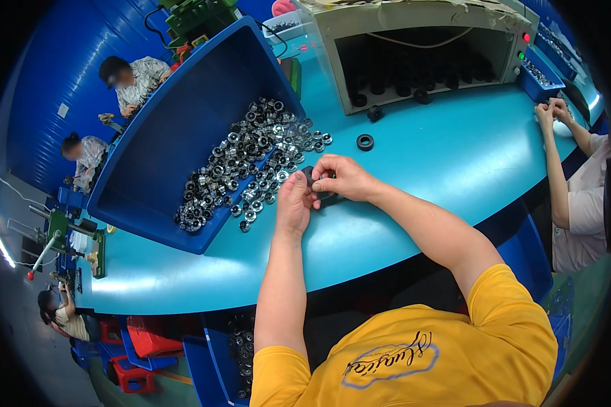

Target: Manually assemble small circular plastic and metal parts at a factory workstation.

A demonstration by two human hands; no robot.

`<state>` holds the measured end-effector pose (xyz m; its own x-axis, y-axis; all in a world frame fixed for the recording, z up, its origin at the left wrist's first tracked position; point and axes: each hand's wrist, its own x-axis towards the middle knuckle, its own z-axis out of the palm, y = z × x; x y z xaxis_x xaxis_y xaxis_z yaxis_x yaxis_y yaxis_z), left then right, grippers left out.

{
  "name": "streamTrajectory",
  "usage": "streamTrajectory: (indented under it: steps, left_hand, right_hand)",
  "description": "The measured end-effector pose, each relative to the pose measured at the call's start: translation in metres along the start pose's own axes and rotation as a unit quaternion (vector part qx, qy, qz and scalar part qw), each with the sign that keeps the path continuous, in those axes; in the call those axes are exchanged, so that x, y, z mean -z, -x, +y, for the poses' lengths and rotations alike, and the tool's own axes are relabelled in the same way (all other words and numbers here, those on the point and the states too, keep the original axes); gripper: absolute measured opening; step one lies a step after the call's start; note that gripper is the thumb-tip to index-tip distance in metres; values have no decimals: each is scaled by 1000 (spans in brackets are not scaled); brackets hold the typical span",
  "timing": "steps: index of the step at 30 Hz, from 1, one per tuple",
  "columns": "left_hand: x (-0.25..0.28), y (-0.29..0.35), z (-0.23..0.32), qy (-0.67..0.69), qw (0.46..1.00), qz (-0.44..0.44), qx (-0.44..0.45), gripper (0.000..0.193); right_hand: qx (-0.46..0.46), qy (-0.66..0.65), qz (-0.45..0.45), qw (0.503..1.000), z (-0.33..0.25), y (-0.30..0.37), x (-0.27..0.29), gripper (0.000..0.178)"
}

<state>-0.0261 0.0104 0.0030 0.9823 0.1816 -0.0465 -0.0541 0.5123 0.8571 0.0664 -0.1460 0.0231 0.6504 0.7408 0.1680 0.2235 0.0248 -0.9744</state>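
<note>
My left hand (294, 205) and my right hand (346, 178) meet over the front part of the table. Both are closed on a small black ring (308, 173), which my fingers largely cover. Just left of them, many shiny metal rings with dark centres (251, 152) spill from a large blue bin (159, 129) onto the tabletop. Another black ring (365, 142) lies by itself beyond my right hand, and a further black piece (375, 113) rests in front of the grey box.
A grey box-shaped machine (424, 17) with an open front holds dark parts at the back. The turquoise table (468, 146) curves around me. At right a co-worker's hands (555, 112) work near a small blue bin (540, 81). A green hand press (58, 227) stands far left.
</note>
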Motion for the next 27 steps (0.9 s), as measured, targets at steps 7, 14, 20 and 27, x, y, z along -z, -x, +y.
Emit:
streamTrajectory:
  steps: [7, 14, 20, 27]
  left_hand:
    - [2, -3, 1, 0, 1000, 2, 6, 33]
    - [7, -5, 1, 55, 997, 38, -23, 30]
    - [9, -9, 2, 73, 994, 56, -58, 21]
    - [16, -10, 1, 79, 994, 41, -62, 18]
  right_hand:
    - [-58, -67, 9, 996, 3, -1, -3, 13]
    - [-80, -120, 80, 986, 7, -22, 11, 13]
    - [92, 403, 161, 896, 39, -51, 37, 31]
    - [28, 435, 134, 890, 31, -50, 42, 24]
